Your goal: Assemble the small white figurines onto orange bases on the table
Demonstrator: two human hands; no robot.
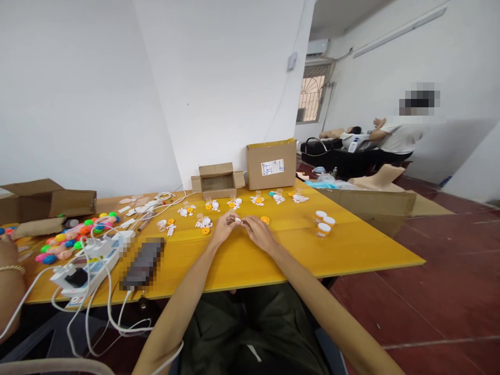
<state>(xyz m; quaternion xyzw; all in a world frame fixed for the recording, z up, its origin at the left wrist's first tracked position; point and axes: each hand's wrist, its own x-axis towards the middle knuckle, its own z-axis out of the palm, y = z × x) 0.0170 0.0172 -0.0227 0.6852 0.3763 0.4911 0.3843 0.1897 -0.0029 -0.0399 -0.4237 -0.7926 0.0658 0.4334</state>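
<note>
"So, what looks finished?"

"Three clear plastic jars with white lids (324, 228), closed, right of the tall brown cardboard box (255, 177). Loose white plastic parts (278, 198) before it seem left. Left hand (224, 227) pinches a small white piece (238, 221) nearer than the box — right hand (258, 232) beside, grip unclear."

"Label (272, 167)?"

"Blue handwriting — illegible."

The counter (297, 245) looks like smooth, slightly glossy yellow-coated wood. The upright box (255, 179) is matt brown cardboard; the power strip (111, 258) is smooth white plastic.
</note>
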